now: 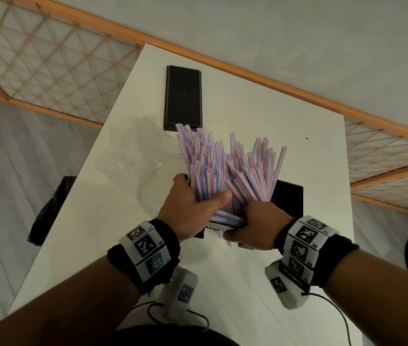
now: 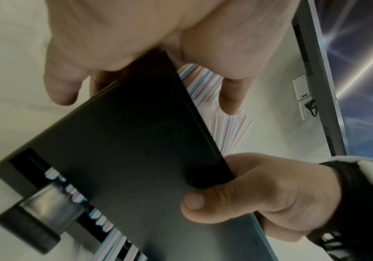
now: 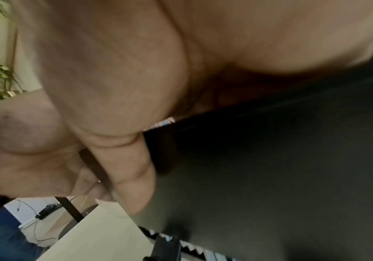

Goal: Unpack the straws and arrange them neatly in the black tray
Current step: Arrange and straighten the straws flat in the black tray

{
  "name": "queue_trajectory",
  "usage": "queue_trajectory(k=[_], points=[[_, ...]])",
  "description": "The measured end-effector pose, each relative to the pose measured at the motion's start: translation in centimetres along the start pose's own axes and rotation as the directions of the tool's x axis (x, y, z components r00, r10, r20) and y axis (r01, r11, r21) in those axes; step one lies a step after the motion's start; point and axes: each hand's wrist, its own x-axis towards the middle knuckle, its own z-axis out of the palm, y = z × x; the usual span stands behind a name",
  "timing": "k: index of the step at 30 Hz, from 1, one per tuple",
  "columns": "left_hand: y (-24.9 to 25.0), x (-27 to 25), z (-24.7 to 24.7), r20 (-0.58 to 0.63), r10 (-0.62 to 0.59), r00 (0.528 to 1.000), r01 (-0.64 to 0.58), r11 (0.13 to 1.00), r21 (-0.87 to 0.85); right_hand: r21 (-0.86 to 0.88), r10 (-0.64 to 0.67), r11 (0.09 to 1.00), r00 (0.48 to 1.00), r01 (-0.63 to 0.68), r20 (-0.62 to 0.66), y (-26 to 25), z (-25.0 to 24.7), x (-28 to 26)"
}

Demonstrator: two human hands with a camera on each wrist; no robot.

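A thick bundle of thin white straws (image 1: 225, 171) with pink and blue stripes fans upward and away from the person, its top ends uneven, its lower ends sitting in a black tray (image 1: 288, 197) that is tilted up off the white desk (image 1: 260, 116) near its front edge. Both hands reach forward from wrists wearing black bands with printed square markers. The left hand (image 1: 193, 211) curls around the left side of the tray and bundle, thumb pressed across the straws from the front, fingers behind. The right hand (image 1: 260, 224) grips the tray's near right end, thumb under its flat dark base and fingers wrapped over the rim against the straws. From beneath, in the left wrist view, the tray's (image 2: 123, 150) smooth underside fills the space between both hands, with striped straw ends (image 2: 203, 83) showing past its edge. A second black tray (image 1: 183, 96) lies flat toward the desk's far edge, well apart from the hands.
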Motion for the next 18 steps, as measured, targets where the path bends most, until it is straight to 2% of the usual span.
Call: queue_trajectory(k=[5, 8, 11, 15, 18], points=[[-0.2, 0.1, 0.0, 0.018, 0.034, 0.999, -0.034, 0.999, -0.01, 0.194, -0.093, 0.977, 0.996, 0.09, 0.006, -0.3, 1.2, 0.7], [-0.5, 0.2, -0.1, 0.007, 0.03, 1.0, -0.03, 1.0, -0.004, 0.131, -0.021, 0.991, 1.0, 0.02, 0.003, -0.2, 1.0, 0.9], [-0.3, 0.1, -0.1, 0.023, 0.03, 0.999, -0.03, 1.0, -0.005, 0.087, 0.004, 0.996, 0.998, -0.009, 0.057, -0.4, 0.8, 1.0], [-0.1, -0.1, -0.2, 0.013, 0.026, 1.0, -0.026, 0.999, 0.021, 0.211, -0.08, 0.976, 0.986, 0.047, 0.149, 0.7, -0.1, 0.7], [0.5, -0.5, -0.5, 0.028, 0.006, 1.0, -0.007, 0.999, 0.033, 0.286, -0.19, 0.948, 0.969, 0.139, 0.156, 2.2, -1.8, -0.6]])
